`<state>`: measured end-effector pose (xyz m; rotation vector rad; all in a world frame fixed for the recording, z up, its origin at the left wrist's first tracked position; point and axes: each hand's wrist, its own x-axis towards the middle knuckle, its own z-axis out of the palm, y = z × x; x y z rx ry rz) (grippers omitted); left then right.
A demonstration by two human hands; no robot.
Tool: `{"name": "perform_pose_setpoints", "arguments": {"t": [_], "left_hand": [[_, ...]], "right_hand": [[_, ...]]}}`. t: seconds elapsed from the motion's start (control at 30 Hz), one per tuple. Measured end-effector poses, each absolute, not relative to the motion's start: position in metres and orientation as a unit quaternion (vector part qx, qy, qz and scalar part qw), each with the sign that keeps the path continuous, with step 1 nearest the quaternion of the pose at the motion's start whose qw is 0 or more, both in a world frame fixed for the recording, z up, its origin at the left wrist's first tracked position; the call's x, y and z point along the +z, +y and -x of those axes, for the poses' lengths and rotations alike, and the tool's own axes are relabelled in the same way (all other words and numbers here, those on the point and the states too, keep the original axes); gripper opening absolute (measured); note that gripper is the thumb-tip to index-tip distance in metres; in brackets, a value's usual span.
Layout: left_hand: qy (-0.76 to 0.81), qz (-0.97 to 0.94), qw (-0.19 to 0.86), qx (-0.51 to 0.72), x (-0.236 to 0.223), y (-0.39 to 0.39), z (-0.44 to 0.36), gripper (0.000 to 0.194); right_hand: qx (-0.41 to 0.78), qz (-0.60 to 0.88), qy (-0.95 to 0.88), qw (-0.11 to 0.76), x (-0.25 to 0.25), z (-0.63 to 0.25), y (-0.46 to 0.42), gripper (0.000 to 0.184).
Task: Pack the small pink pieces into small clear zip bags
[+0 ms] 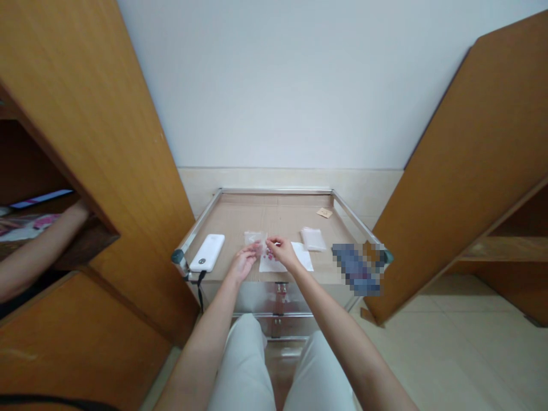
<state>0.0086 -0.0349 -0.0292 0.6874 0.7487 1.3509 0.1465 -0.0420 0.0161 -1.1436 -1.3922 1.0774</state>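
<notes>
My left hand (245, 261) has its fingers closed at the edge of a small clear plastic bag (253, 235), above the near part of the table. Facing it, my right hand (281, 250) is pinched together close to the bag's right side; what its fingertips hold is too small to make out. Beneath my right hand lies a white sheet of paper (305, 260). Several small pinkish-red pieces (270, 257) rest on that paper, partly covered by the fingers. A stack of clear plastic bags (313, 239) sits just right of the paper.
The metal-framed table (244, 208) stands against the wall. On it are a white power bank (208, 253) with a black cable, a small tan paper piece (324, 213) and a pixelated dark item (356, 268). Wooden cabinets flank both sides. Another person's arm (47, 251) shows at far left.
</notes>
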Motion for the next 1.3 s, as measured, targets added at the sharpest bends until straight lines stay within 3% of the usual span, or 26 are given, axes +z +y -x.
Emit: {"name": "perform_pose_setpoints", "arguments": {"t": [0.2,0.83,1.3], "left_hand": [[0.317,-0.327,0.671,0.585,-0.018,-0.042,-0.014,0.01],[0.36,-0.373,0.625,0.583,-0.018,-0.043,-0.021,0.017],[0.447,-0.45,0.5,0.59,-0.022,-0.041,-0.025,0.013]], "right_hand": [[0.412,0.467,-0.612,0.488,0.012,-0.142,-0.039,0.019],[0.29,0.473,-0.744,0.372,0.025,-0.144,-0.041,0.013],[0.069,0.55,-0.817,0.158,0.042,-0.136,-0.047,0.021]]}}
